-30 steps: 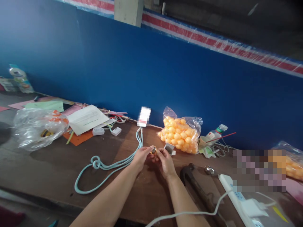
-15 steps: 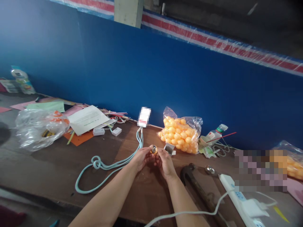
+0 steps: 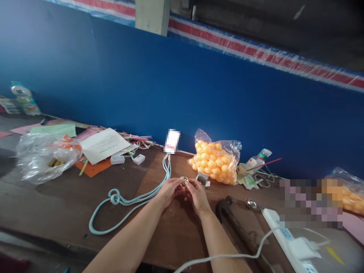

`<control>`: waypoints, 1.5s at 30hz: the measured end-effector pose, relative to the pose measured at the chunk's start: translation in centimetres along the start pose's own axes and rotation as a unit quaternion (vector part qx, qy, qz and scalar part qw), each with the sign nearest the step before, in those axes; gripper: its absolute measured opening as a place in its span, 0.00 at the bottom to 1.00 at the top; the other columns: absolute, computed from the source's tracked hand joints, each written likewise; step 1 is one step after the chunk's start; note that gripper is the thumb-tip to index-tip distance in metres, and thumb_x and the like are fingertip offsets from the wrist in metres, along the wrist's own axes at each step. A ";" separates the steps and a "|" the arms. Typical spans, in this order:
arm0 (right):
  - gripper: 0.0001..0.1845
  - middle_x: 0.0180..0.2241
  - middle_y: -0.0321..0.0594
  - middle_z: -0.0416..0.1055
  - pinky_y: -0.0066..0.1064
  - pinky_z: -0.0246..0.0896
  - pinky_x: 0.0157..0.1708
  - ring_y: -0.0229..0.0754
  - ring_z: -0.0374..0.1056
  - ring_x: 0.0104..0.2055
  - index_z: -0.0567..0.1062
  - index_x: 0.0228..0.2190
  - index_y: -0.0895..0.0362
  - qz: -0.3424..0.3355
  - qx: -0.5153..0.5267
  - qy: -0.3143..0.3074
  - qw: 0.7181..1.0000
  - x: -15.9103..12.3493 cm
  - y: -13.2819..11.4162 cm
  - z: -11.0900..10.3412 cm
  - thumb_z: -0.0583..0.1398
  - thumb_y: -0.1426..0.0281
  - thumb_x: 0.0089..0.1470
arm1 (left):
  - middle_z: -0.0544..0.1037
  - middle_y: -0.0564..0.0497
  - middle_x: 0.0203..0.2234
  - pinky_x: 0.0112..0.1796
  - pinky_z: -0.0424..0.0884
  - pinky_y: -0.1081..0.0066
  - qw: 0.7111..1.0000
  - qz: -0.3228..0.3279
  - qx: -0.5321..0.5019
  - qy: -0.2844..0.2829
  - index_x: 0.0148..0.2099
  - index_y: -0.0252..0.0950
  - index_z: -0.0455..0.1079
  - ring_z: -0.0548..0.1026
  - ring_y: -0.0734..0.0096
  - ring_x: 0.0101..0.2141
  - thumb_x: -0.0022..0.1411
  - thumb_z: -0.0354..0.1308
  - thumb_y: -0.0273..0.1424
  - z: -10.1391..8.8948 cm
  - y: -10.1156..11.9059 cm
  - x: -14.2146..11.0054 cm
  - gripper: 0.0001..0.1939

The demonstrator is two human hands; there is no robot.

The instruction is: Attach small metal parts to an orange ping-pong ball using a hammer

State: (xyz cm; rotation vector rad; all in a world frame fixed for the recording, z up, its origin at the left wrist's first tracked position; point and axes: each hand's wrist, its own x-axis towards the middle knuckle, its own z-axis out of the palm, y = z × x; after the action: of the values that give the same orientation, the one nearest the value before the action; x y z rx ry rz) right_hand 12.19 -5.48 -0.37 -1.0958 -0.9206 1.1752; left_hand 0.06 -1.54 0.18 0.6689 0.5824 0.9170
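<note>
Between my two hands is a small round orange piece with a shiny silver centre (image 3: 184, 182), too small to name its kind. My left hand (image 3: 170, 190) pinches it from the left. The fingers of my right hand (image 3: 198, 196) close on its right side, with the thumb over the silver part. Just beyond my right hand stands a small open box (image 3: 203, 177) with something dark in it. Behind that box lies a clear plastic bag of orange balls (image 3: 212, 161).
Left of my hands, a light blue cord (image 3: 125, 201) runs to a blurred phone-like object (image 3: 172, 142). To the right lie a hammer (image 3: 239, 227), a shiny silver piece (image 3: 250, 204) and a white power strip (image 3: 277, 223). A white cable (image 3: 216, 258) crosses my right forearm.
My right thumb has moved over the front of the orange piece, covering more of its silver centre. Both hands stay in nearly the same place.
</note>
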 end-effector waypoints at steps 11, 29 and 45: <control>0.18 0.23 0.31 0.68 0.22 0.56 0.16 0.31 0.59 0.18 0.69 0.37 0.56 -0.020 0.000 -0.005 1.000 -0.1 -0.1 -0.2 0.63 0.59 0.47 | 0.75 0.46 0.25 0.28 0.72 0.79 0.999 0.019 -0.027 -0.019 0.32 0.26 0.72 0.73 0.78 0.23 0.52 0.63 0.31 0.0 -0.2 0.2 0.11; 0.21 0.29 0.38 0.69 0.32 0.65 0.30 0.41 0.68 0.29 0.69 0.40 0.57 -0.076 -0.391 0.074 0.914 -2.4 -7.0 -5.1 0.58 0.56 0.48 | 0.77 0.39 0.30 0.29 0.73 0.77 0.990 -0.045 -0.132 -0.003 0.37 0.25 0.69 0.74 0.75 0.25 0.60 0.53 0.30 -1.1 0.2 1.0 0.11; 0.15 0.35 0.48 0.68 0.38 0.60 0.36 0.51 0.67 0.38 0.70 0.36 0.58 -0.077 -0.751 0.151 0.638 -12.6 -1.2 -17.5 0.50 0.63 0.55 | 0.77 0.41 0.29 0.30 0.74 0.77 0.988 -0.039 -0.143 0.052 0.35 0.25 0.69 0.76 0.73 0.28 0.58 0.57 0.27 -0.8 -0.2 1.1 0.07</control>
State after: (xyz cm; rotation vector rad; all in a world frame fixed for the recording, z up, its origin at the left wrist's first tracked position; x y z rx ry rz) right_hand 27.07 -20.84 -3.30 -2.3250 -1.6886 -0.2693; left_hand 0.15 -0.44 -0.67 0.3388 0.5520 0.9440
